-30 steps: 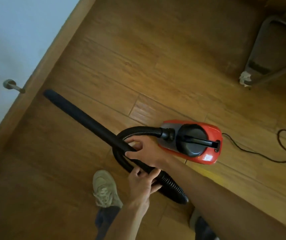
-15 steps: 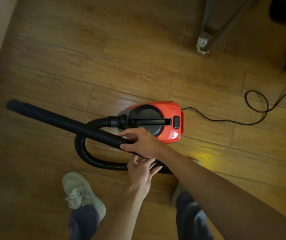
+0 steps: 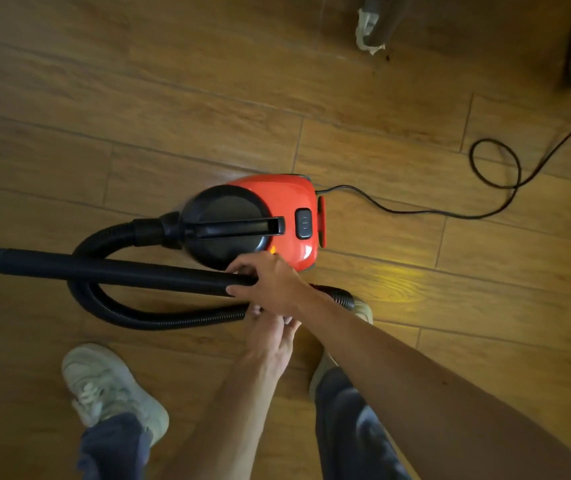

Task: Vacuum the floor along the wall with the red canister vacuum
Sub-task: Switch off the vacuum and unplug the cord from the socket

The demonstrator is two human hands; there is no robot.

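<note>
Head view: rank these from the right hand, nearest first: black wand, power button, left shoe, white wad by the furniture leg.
1. black wand: gripped by the right hand.
2. power button: on the red canister, just beyond the hand.
3. left shoe: lower left, on the floor.
4. white wad: top edge, far side.

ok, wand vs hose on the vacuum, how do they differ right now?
The wand is smooth and straight; the hose is ribbed and curls in a loop. The right hand grips the wand's near end; the hose plugs into the canister. The wand crosses over the hose loop. Both are black.
</note>
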